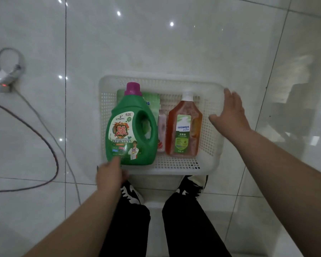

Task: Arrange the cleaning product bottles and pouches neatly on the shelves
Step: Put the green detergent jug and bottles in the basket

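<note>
Looks like the very start, with no shelves in sight. In the white basket (214, 145) on the floor: green bottle (132, 127) at 9 o'clock, orange bottle (183, 125) at 3 o'clock, pink pouch (161, 127) between. Hands well apart. Right hand (232, 112) wide open by the 3 o'clock rim. Left hand (111, 175) at the 7 o'clock corner, grip hard to tell. Next, probably: grab both sides and lift flat.

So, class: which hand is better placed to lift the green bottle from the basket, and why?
Left. The left hand is at the lower corner of the green bottle; the right hand hovers open at the basket rim, beyond the orange bottle.
</note>
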Action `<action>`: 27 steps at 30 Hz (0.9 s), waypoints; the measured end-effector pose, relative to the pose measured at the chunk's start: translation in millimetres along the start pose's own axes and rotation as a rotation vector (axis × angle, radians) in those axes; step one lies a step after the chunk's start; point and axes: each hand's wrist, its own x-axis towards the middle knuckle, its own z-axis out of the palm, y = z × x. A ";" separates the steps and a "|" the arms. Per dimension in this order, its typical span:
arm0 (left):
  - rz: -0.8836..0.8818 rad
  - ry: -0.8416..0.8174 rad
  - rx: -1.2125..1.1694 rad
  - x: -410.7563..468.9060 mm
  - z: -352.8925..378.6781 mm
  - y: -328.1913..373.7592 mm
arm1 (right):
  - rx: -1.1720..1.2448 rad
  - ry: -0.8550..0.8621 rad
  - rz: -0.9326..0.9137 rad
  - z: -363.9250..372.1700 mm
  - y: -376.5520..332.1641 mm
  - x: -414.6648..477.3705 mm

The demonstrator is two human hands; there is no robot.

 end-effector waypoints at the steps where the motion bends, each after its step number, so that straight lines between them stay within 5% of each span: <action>1: -0.128 -0.127 -0.038 -5.7 7.2 -15.6 | -0.077 -0.003 -0.074 -6.4 -10.3 10.8; 4: -0.296 -0.367 -0.075 -13.1 25.3 -35.0 | -0.266 -0.070 -0.183 -17.8 -30.3 36.5; 7: -0.220 -0.308 -0.132 -2.9 29.3 -20.9 | -0.246 -0.078 -0.137 -16.2 -23.2 36.0; 11: 0.086 -0.194 0.014 15.1 15.6 17.9 | -0.081 -0.081 0.080 -3.7 22.0 -1.8; 18: 0.363 -0.313 0.197 25.0 27.0 110.2 | 0.258 -0.292 0.367 49.6 69.2 -95.2; 27: -0.066 -0.422 0.364 5.3 2.2 7.0 | 0.923 -0.283 0.717 89.2 66.6 -121.4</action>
